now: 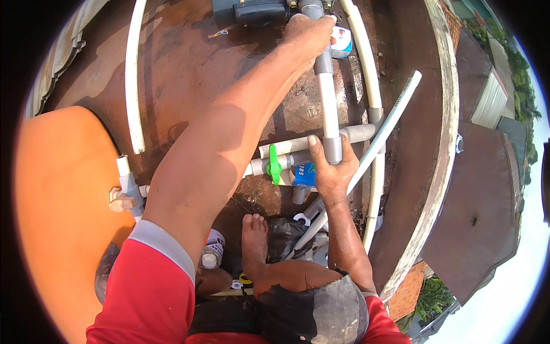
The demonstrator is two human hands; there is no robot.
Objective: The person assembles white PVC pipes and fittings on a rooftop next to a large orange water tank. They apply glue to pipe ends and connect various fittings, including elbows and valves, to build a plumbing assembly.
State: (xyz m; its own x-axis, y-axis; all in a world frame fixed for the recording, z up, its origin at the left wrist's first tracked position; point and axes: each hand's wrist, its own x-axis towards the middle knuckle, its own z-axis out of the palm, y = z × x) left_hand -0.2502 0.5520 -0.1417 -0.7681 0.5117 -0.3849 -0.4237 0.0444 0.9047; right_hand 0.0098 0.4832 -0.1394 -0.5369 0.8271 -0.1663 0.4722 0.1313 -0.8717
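My left hand [309, 37] reaches far forward, its fingers wrapped round the upper grey pipe fitting [323, 62] just below a dark pump [252, 11]. From that fitting a short white PVC pipe [327, 103] runs toward me and ends in a grey coupling [332, 150]. My right hand [335, 175] grips this near end, thumb on its left side and fingers on its right. Just left of the right hand, a green valve handle [274, 164] sits on a horizontal grey-and-white pipe. My left palm hides part of the joint at the pump.
A long loose white pipe [395, 112] slants past my right wrist. Another white pipe [134, 80] lies at the left, near an orange tank [63, 212]. A blue box [303, 175] and a can [213, 246] stand close by. Along the right runs a weathered ledge [444, 143], with roofs beyond.
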